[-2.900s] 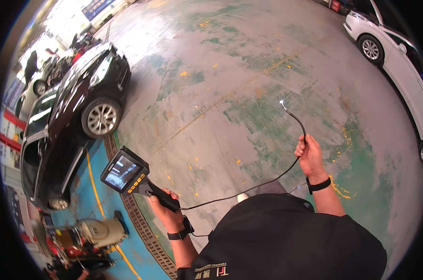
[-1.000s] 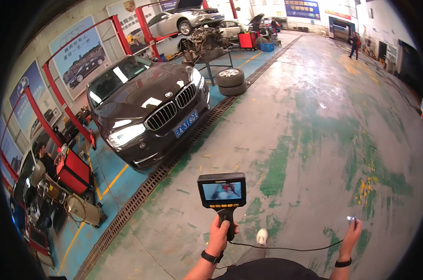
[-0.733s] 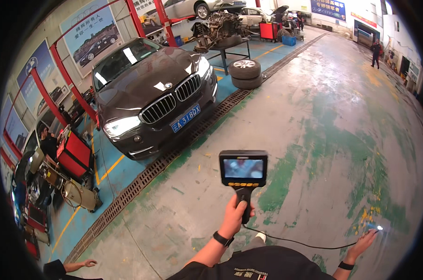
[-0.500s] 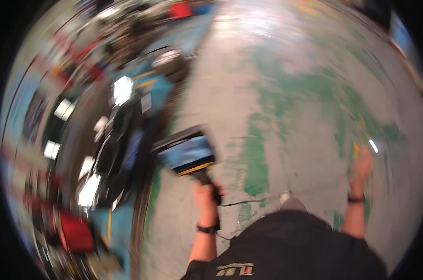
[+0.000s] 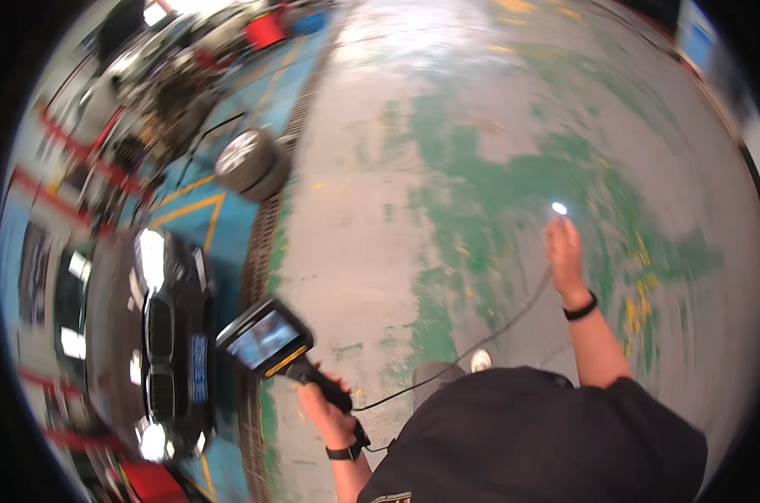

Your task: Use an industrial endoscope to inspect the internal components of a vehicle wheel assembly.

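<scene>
My left hand (image 5: 328, 417) is closed around the black grip of the handheld inspection scope (image 5: 272, 342); its small screen is lit and tilts up toward me. My right hand (image 5: 564, 251) is stretched forward and pinches the far end of the thin black probe cable (image 5: 480, 344), where the lit tip (image 5: 558, 208) shines just above my fingers. The cable hangs in a loose curve between the two hands, over the worn grey-and-green floor (image 5: 447, 151).

I think the slack cable is the main risk: it sags low in front of my body and it can catch on my shoe or my clothes, which would pull the tip out of my pinch. The picture is also blurred, so the screen is hard to read now.

I count one scope, one cable, one lit tip, one black car (image 5: 158, 335) at my left, and one stack of tyres (image 5: 250, 159) on the blue strip. Each wrist has one dark band.
</scene>
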Demonstrator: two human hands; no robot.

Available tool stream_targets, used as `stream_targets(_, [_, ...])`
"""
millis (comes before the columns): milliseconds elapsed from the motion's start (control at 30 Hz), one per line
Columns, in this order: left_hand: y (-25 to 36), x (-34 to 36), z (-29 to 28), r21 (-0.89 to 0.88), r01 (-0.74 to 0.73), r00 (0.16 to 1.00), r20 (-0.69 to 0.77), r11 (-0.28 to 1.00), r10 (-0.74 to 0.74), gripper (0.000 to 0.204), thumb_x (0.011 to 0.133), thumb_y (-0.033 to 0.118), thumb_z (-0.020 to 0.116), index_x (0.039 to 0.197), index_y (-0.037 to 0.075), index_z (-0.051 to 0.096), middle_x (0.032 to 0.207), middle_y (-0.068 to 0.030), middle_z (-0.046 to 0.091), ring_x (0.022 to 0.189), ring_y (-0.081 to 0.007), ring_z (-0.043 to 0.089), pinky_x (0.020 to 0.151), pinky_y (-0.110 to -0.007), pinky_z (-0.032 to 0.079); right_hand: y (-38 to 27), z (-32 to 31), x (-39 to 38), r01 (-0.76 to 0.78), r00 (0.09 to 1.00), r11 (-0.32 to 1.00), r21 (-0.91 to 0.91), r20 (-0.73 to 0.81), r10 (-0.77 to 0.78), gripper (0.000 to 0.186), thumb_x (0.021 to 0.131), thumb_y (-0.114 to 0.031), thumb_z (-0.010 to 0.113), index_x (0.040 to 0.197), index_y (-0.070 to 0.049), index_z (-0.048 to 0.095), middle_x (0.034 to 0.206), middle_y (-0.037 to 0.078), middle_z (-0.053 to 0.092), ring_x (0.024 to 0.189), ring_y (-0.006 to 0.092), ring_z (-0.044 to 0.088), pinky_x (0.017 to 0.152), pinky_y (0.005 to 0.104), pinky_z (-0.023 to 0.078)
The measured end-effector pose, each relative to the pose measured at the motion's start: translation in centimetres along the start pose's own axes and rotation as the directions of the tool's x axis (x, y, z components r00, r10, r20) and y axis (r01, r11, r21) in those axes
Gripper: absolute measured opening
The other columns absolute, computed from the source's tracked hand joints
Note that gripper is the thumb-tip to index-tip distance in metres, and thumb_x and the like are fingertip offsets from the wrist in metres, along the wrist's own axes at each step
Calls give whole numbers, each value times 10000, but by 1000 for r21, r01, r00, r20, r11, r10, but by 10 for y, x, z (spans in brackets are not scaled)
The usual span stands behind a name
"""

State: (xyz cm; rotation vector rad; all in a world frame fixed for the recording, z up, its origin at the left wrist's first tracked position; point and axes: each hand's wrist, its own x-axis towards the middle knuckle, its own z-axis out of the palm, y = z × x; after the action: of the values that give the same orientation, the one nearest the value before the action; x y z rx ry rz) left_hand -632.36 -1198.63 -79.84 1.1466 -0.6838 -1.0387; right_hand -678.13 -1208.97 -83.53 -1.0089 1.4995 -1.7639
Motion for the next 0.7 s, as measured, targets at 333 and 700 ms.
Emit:
stream_targets(333, [-62,273,72,-9,33,998,-53,999,-33,501,930,418,628,1232,39,502,852,-86,629,634,-164,619,592,-294,539,126,144,231,-78,997,992,103,-3,79,203,1037,-315,464,911,-163,508,722,-94,369,583,-5,300,503,183,237])
stream_targets(700, [-107,649,256,-24,96,950,299,995,-84,402,967,315,590,1249,47,488,902,-68,623,699,-130,609,654,-280,528,260,208,485,-2,931,987,-159,-361,-57,280,1005,-253,476,1196,-68,565,857,-50,429,703,44,376,619,206,314])
